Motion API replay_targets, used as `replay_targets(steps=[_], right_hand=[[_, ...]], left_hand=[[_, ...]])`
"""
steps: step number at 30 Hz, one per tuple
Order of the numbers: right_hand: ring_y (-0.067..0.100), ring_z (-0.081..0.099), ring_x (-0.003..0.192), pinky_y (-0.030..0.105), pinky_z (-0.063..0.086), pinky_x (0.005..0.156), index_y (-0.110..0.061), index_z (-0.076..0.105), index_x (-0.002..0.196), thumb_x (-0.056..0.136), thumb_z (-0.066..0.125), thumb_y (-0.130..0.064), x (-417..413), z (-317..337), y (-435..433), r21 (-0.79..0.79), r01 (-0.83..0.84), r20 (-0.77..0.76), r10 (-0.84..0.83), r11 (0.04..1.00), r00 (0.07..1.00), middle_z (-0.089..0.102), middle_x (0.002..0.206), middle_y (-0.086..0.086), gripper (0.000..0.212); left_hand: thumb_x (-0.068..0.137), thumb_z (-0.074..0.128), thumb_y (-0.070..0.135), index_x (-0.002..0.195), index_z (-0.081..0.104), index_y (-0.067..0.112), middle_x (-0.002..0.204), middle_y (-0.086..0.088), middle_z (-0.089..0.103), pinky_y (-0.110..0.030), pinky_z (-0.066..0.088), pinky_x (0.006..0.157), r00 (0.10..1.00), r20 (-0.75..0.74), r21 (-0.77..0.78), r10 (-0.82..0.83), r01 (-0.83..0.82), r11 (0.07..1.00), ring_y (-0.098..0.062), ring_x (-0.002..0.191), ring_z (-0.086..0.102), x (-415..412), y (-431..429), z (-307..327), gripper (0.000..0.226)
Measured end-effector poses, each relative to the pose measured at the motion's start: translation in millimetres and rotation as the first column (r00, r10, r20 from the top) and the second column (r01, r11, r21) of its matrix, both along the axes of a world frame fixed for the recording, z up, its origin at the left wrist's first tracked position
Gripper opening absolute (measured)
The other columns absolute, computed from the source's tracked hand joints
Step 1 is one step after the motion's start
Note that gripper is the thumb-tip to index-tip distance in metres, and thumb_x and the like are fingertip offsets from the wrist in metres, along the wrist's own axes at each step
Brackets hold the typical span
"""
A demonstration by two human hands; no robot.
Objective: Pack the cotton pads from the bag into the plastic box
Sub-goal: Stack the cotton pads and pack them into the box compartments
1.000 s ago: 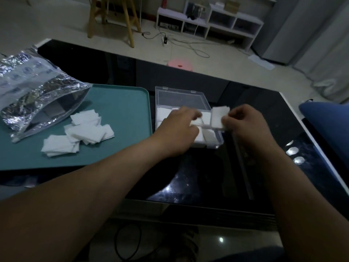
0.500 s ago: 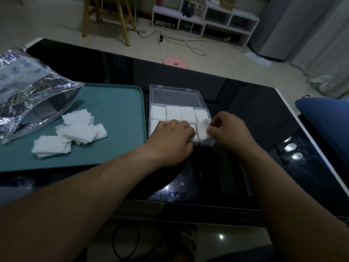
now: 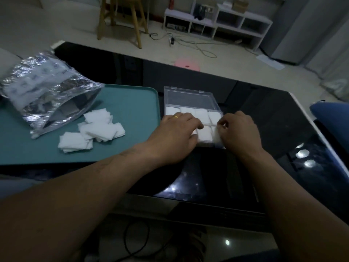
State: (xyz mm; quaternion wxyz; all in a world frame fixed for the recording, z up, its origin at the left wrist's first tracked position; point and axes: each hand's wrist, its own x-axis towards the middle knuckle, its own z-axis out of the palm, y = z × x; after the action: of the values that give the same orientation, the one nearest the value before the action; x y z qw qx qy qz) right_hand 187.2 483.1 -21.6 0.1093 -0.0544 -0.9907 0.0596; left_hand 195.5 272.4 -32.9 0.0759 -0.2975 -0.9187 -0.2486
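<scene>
At the upper left of my view the foil bag point(image 3: 43, 99) lies on its side, mouth open toward the centre, its lower part resting on the teal tray point(image 3: 132, 103); just below and right of that mouth a heap of loose cotton pads point(image 3: 94, 131) sits on the tray, overlapping one another; right of the tray, on the black table point(image 3: 273, 129), the clear plastic box point(image 3: 190, 97) stands with its lid laid back toward the top of the frame; white packed pads point(image 3: 202, 114) fill the compartments I can see, side by side in rows; my feed shows the left hand point(image 3: 175, 137), a gold ring point(image 3: 176, 116) on one finger, lying over the near left part of the box with fingers bent down onto the pads, though I cannot tell whether they pinch anything; just right of it the right hand point(image 3: 238, 133) has its fingers curled in, pinching a single cotton pad point(image 3: 217, 138) on edge at the box's near right corner; at the far right edge I see a blue cushion point(image 3: 330, 114).
</scene>
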Motion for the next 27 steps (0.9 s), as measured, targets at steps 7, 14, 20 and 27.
replay_targets(steps=[7, 14, 20, 27], right_hand=[[0.026, 0.065, 0.092, 0.035, 0.049, 0.076, -0.022, 0.073, 0.096, 0.093, 0.065, -0.025, -0.2, 19.0, -133.2, -0.197, -0.395, -0.07, 0.389, 0.897, 0.919, 0.072, 0.097, 0.002, 0.009], [0.026, 0.056, 0.114, 0.042, 0.049, 0.093, -0.029, 0.059, 0.127, 0.084, 0.073, -0.057, -1.0, -9.5, -236.1, -0.148, -0.61, 0.12, 0.626, 0.778, 0.77, 0.059, 0.12, 0.0, 0.053], [0.029, 0.058, 0.109, 0.04, 0.046, 0.085, -0.026, 0.06, 0.118, 0.093, 0.064, -0.047, -8.9, -22.6, -263.7, -0.052, -0.582, 0.156, 0.582, 0.812, 0.798, 0.063, 0.117, 0.002, 0.032], [0.031, 0.06, 0.101, 0.041, 0.049, 0.08, -0.017, 0.073, 0.109, 0.101, 0.056, -0.032, -12.1, -26.3, -246.8, -0.177, -0.527, -0.012, 0.534, 0.831, 0.846, 0.066, 0.102, 0.007, 0.024]], left_hand=[[0.092, 0.052, 0.024, 0.109, 0.066, 0.024, 0.107, -0.002, 0.063, -0.041, 0.049, 0.088, 0.977, 0.052, -0.077, 0.209, -0.204, 0.976, -0.026, 0.104, 0.061, 7.4, -139.8, 30.2, 0.021], [0.084, 0.07, 0.053, 0.12, 0.051, 0.028, 0.128, -0.002, 0.054, -0.041, 0.049, 0.095, 0.877, 0.232, -0.504, 0.42, -0.261, 0.823, -0.027, 0.118, 0.056, 30.9, -241.0, 18.2, 0.048], [0.085, 0.065, 0.052, 0.119, 0.048, 0.024, 0.119, -0.006, 0.05, -0.047, 0.053, 0.088, 0.917, 0.141, -0.548, 0.372, -0.241, 0.801, -0.033, 0.112, 0.058, 21.1, -240.3, 0.8, 0.048], [0.093, 0.053, 0.058, 0.113, 0.055, 0.025, 0.114, -0.003, 0.055, -0.042, 0.05, 0.076, 0.93, 0.019, -0.534, 0.367, -0.301, 0.79, -0.031, 0.106, 0.061, 20.8, -239.8, -1.0, 0.04]])
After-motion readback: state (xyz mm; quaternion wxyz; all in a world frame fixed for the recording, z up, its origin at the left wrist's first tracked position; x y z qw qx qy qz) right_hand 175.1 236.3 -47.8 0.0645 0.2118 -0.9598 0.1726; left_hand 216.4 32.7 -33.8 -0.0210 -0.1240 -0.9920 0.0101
